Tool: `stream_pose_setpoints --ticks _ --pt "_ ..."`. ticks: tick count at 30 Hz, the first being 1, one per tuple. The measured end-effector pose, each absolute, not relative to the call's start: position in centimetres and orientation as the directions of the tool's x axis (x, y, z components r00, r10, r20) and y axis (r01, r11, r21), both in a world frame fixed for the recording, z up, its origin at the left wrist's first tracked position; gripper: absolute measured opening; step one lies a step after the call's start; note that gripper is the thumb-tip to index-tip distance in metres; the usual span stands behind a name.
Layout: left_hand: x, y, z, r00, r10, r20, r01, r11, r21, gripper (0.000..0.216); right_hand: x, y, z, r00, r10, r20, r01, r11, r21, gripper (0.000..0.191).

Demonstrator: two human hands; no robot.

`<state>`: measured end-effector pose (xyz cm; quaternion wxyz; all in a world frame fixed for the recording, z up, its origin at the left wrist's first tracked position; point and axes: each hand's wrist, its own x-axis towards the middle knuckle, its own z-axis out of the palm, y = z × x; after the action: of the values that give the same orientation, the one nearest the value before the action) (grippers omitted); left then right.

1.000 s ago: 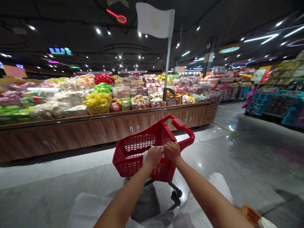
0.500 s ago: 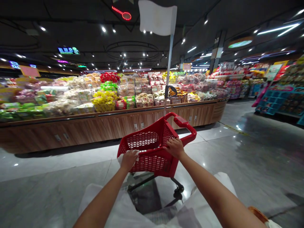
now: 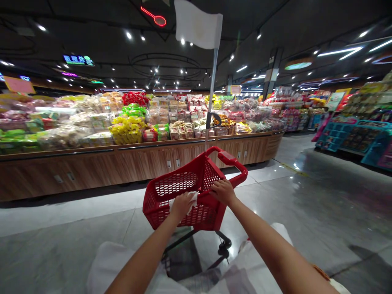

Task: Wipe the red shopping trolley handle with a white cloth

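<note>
A red plastic shopping cart (image 3: 171,183) stands side-on in front of me, its handle at the right end. My left hand (image 3: 183,205) is closed on a white cloth or tissue (image 3: 193,197) and presses it over the near top rim of the basket. Further right, my right hand (image 3: 223,191) grips the same rim close to the handle end, its fingers curled over the edge. A pole (image 3: 213,77) with a white flag (image 3: 198,25) rises behind the cart's handle end. The basket's inside shows no goods where I can see it.
Behind the cart runs a long wooden display counter (image 3: 134,163) heaped with packaged food (image 3: 128,128). Blue display racks (image 3: 337,132) stand at the right. Shiny grey floor tiles (image 3: 290,196) surround the cart.
My left hand has slid the white cloth rightward along the cart's rim, nearer my right hand. The right hand keeps its grip. The view has shifted slightly to the right.
</note>
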<state>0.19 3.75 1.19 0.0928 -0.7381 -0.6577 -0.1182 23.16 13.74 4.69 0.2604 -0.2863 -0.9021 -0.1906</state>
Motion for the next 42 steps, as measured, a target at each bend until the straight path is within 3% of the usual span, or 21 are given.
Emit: stream_pose_setpoints --ticks 7,12,16,22,27,35,38,42 --pt "-6.5 -0.5 0.0 -0.053 0.931 0.361 0.998 0.063 -0.018 0.032 21.4 13.5 4.6 -0.675 0.461 0.576 0.641 0.752 0.150 0.019" --pt "0.7 4.7 1.8 0.040 0.923 0.383 0.997 -0.061 0.044 0.036 18.9 12.6 4.9 -0.656 0.515 0.551 0.671 0.732 0.114 0.015" --pt "3.8 7.2 2.6 0.033 0.926 0.377 0.995 -0.066 0.074 0.035 18.4 13.1 5.1 -0.663 0.539 0.520 0.682 0.721 0.123 0.015" --pt "-7.0 0.9 0.1 0.018 0.964 0.266 1.000 -0.023 0.015 0.038 21.2 17.0 6.3 -0.739 0.527 0.420 0.635 0.754 0.170 0.015" --pt "-12.2 -3.3 -2.2 0.081 0.925 0.372 0.996 -0.064 -0.058 0.036 22.1 18.7 6.2 -0.688 0.622 0.374 0.709 0.685 0.167 0.017" --pt "-4.9 -0.1 -3.2 -0.124 0.903 0.412 0.988 0.151 -0.034 0.030 13.1 10.9 -0.6 -0.806 0.476 0.353 0.504 0.864 -0.013 0.046" --pt "-3.6 -0.1 -3.3 -0.041 0.936 0.349 0.997 0.063 -0.052 0.037 11.2 9.3 -2.2 -0.822 0.450 0.348 0.438 0.891 -0.117 0.045" --pt "-4.3 -0.6 -3.1 0.224 0.940 0.259 0.974 -0.219 -0.049 0.051 13.4 10.1 -2.2 -0.787 0.492 0.372 0.419 0.869 -0.265 0.040"
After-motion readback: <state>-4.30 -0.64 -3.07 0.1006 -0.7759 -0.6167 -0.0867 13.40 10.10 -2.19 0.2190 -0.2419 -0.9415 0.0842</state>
